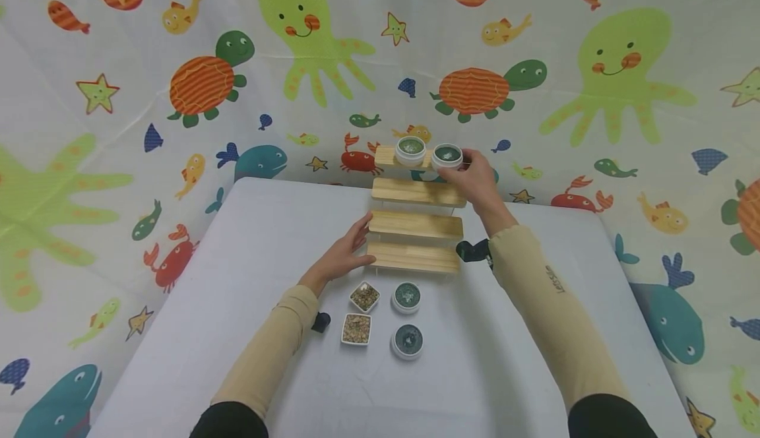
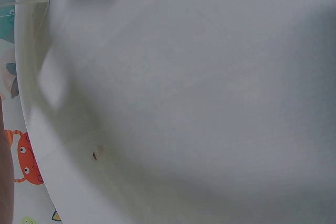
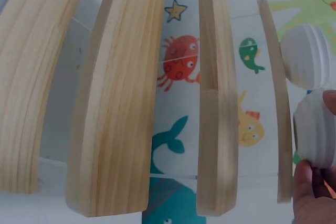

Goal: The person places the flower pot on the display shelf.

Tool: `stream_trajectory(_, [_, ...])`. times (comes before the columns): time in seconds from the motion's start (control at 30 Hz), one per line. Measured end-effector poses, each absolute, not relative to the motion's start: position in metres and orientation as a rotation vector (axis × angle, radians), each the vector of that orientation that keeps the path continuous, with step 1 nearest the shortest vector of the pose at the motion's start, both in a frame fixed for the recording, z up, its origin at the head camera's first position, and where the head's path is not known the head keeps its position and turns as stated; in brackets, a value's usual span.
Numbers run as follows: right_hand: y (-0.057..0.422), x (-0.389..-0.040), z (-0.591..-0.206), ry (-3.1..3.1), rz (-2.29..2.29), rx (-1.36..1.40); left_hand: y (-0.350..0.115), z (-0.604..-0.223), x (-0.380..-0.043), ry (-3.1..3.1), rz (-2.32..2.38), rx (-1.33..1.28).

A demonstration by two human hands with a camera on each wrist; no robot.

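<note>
A four-step wooden shelf rack [image 1: 415, 225] stands toward the back of the table. My right hand [image 1: 477, 177] grips a small round white pot with dark green contents [image 1: 447, 155] at the right of the top plank [image 3: 284, 145]. Beside it on that plank sits a second round pot with lighter green contents [image 1: 410, 150]. In the right wrist view, thumb and fingers are around the lower pot [image 3: 315, 129], its side close against the plank. My left hand [image 1: 340, 256] touches the left ends of the lower planks, fingers extended and thumb apart.
In front of the rack stand two more round pots with green contents [image 1: 407, 297] [image 1: 408, 341]. To their left are two square white dishes with grainy brown contents [image 1: 365, 297] [image 1: 356, 329]. A cloth with printed sea animals [image 1: 332, 121] hangs behind the white table [image 1: 285, 227].
</note>
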State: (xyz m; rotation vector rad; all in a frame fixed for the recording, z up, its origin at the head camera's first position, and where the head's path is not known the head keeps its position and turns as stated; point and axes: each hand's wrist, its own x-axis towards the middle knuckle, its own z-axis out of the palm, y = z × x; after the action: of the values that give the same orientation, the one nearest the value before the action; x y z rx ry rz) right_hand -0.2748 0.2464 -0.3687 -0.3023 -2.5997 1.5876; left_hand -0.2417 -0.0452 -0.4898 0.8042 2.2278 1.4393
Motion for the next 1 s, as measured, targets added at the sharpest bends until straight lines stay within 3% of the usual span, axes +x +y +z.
stream_trajectory(0.67, [0.246,-0.281,-0.369,-2.605,1.579,-0.318,-0.045,-0.520,-0.252,2.259,1.457,0.765])
stream_trajectory(1.0, [0.247,-0.283,-0.369,-2.607,1.573,-0.309,-0.045,-0.490,-0.241,2.216,1.461,0.804])
